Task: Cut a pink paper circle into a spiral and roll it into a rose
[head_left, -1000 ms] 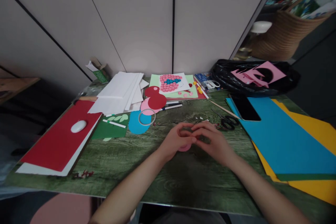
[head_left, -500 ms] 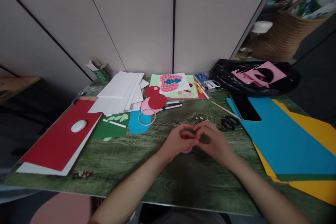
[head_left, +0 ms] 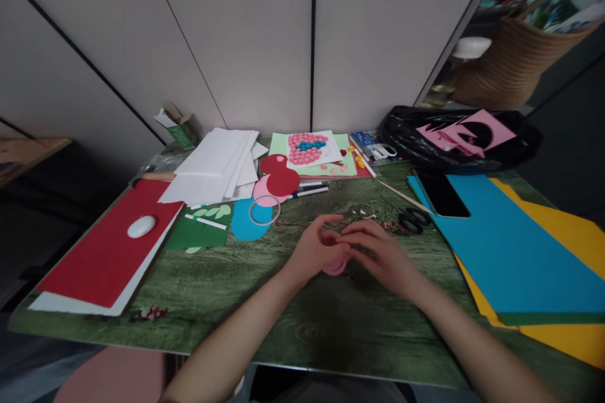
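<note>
Above the middle of the table, my left hand (head_left: 314, 250) is closed, thumb and fingers pinched together. Below its thumb shows a round, curled pink paper piece (head_left: 334, 266), which that hand grips; its upper part is hidden by the fingers. My right hand (head_left: 380, 258) meets the left thumb with its fingertips, fingers bent and close together. Whatever sits between the right fingers is too small to make out. Just beyond the hands lie small white paper scraps (head_left: 363, 213), and black scissors (head_left: 412, 219) rest to the right.
Blue sheets (head_left: 520, 245) over yellow ones and a phone (head_left: 442, 192) lie on the right. To the left are red card (head_left: 108, 245) with a white oval object (head_left: 142, 227), white papers (head_left: 208, 164) and a grey ring (head_left: 253, 217). A pink-and-blue dotted picture (head_left: 307, 148) lies at the back.
My right hand has shifted slightly left and its fingers have straightened over the left fingertips. More of the pink paper piece and the white scraps now shows.
</note>
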The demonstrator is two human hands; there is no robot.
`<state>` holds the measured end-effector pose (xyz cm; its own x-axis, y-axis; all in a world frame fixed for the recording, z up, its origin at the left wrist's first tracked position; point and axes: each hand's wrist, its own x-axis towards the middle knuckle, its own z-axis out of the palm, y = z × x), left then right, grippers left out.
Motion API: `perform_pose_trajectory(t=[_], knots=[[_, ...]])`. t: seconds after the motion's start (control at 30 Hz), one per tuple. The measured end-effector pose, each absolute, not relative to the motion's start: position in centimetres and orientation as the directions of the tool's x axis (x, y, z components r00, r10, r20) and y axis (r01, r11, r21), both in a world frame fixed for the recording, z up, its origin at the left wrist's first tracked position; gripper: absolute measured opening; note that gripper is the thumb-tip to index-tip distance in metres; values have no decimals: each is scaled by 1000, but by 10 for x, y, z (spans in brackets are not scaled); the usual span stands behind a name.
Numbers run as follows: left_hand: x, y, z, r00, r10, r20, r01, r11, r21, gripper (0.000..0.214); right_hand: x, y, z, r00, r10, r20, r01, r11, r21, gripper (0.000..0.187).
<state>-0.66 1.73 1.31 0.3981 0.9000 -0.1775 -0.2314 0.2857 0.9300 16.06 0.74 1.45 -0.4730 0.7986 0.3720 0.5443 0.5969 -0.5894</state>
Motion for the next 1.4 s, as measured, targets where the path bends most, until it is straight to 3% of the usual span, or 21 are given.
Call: perform_pose_trajectory(t=[0.1,0.27,0.47,0.83,1.4], knots=[[-6,18,10,395,904,-162,-193,254,948,56,161,9,12,-511,787,345,533,605,-591,24],[-4,17,11,414,893,-178,-241,296,924,57,163,11,10,-427,819,384,556,573,-603,14],[-5,18,16,341,915,-213,-269,313,911,43,163,10,12,-321,858,401,556,513,-654,1],[2,12,11,456,847,-273,-290,431,854,64,157,6,14,-301,862,408,529,507,-681,16],[-2,15,7,405,876,-263,-390,425,817,53,159,6,15,-317,864,391,566,503,-653,8]])
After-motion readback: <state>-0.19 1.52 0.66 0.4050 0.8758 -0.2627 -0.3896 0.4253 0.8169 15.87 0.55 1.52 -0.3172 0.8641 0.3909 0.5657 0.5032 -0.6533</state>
